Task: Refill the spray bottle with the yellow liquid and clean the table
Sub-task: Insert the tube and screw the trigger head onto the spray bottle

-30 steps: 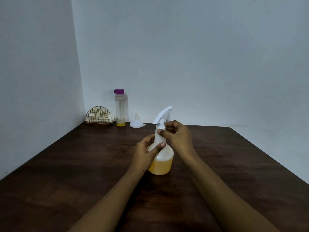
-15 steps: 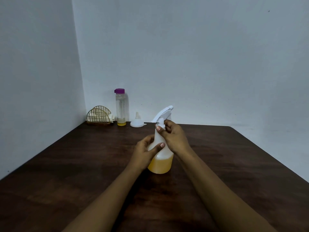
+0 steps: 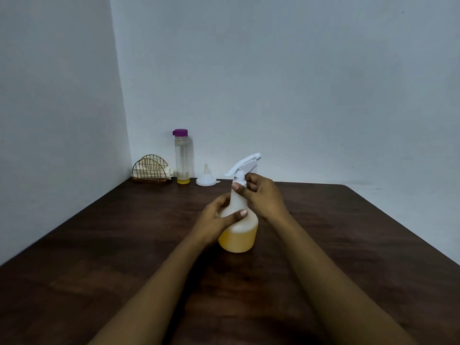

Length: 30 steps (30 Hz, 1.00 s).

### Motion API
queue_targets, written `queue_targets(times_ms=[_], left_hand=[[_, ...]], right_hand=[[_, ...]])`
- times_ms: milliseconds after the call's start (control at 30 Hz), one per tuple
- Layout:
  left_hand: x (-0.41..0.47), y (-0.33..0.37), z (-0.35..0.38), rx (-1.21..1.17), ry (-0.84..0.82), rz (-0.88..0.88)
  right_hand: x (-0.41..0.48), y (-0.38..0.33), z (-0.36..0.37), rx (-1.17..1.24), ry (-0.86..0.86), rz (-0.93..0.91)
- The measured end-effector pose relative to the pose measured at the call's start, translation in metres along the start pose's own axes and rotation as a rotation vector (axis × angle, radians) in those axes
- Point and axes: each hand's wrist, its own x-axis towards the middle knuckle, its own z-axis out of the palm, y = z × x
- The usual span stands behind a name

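Head view: the spray bottle (image 3: pixel 240 217) is seen upright on the desk (image 3: pixel 348 245) between both hands, partly filled with yellow liquid (image 3: pixel 237 241). Its body is gripped by the left hand (image 3: pixel 215 221), thumb across the front; the collar (image 3: pixel 239 180) under the white spray head (image 3: pixel 245 163) is pinched by the right hand (image 3: pixel 261 195). Screwing-on of the head is judged to be the step. The body should be held upright and the collar turned squarely, so that no thread is crossed and nothing is spilled.
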Motion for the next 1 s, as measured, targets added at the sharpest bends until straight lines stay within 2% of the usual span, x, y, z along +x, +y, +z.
queue_targets(times_ms=[100,200,600,733,867,1000], left_hand=[[-0.001,-0.005,-0.011,0.015,-0.165,-0.112],[-0.001,-0.009,-0.009,0.092,-0.123,-0.113],[0.001,-0.015,0.001,0.38,0.081,-0.025],[-0.005,-0.009,0.009,0.439,0.141,-0.017],[-0.012,-0.005,0.021,0.541,0.177,0.028],[-0.021,0.0,0.019,0.769,0.076,0.059]], right_hand=[[0.005,0.003,-0.015,0.194,-0.232,0.064],[0.008,0.003,-0.019,0.151,-0.287,0.057],[-0.007,0.0,0.012,-0.243,0.189,-0.09],[-0.011,-0.002,0.013,-0.138,0.187,-0.056],[-0.015,-0.001,0.017,0.023,0.257,0.04],[0.003,-0.001,0.022,0.037,0.231,0.141]])
